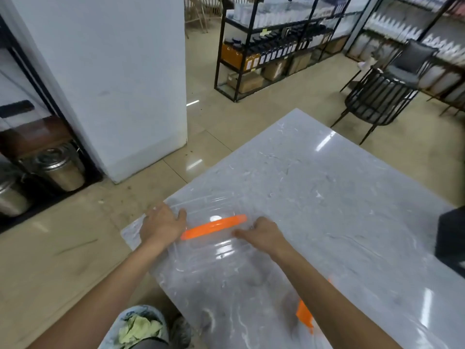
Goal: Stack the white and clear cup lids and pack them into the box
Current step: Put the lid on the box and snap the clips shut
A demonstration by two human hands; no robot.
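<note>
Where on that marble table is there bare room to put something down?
The far half of the marble table is bare, beyond both hands and left of the black box. The near corner is crowded: a clear container with orange handle under both hands.

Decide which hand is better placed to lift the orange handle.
Probably the right hand: its fingertips sit beside the orange handle's near end on the clear box, while the left hand lies flat, bracing the box.

Both forearms are bare, with no sleeves, on the left hand (161, 224) and right hand (264, 235).
</note>
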